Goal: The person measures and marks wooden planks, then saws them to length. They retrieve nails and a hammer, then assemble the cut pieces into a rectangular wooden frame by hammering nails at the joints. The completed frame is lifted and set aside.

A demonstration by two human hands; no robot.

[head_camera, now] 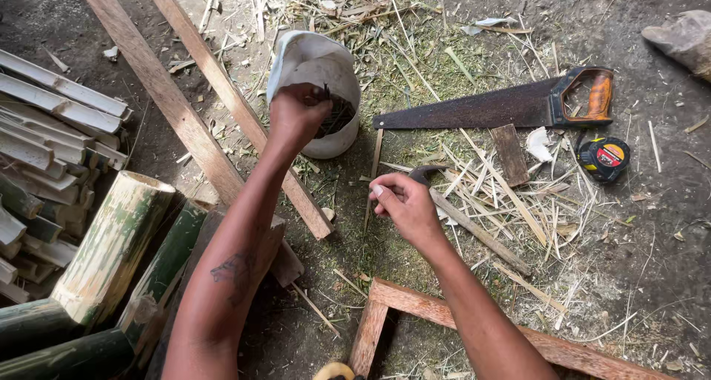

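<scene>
Overhead, the head view shows two bare hands above a dirt floor (pixel 652 276) strewn with bamboo shavings. The left hand (pixel 296 117) is closed into a fist at the mouth of one white bucket (pixel 315 61), gripping a small bunch of dark nails (pixel 337 113); the bucket lies tilted near the floor's upper middle. The right hand (pixel 404 202) is pinched narrow, thumb against forefinger; whatever it pinches is too small to make out. It hovers just beside one hammer (pixel 459 217), whose head lies at the knuckles and whose handle runs toward the lower right.

One rusty handsaw (pixel 481 110) with an orange-and-black grip lies right of the bucket. One tape measure (pixel 603 158), black, yellow and red, sits just below the saw's grip. One short wood block (pixel 511 154) lies between the saw and the hammer. Two long wood battens (pixel 185 91) run diagonally from the upper left. One wood frame corner (pixel 385 298) lies at the lower edge. Three bamboo poles (pixel 111 247) lean at the lower left, with a stack of split bamboo slats (pixel 52 128) at the left edge.
</scene>
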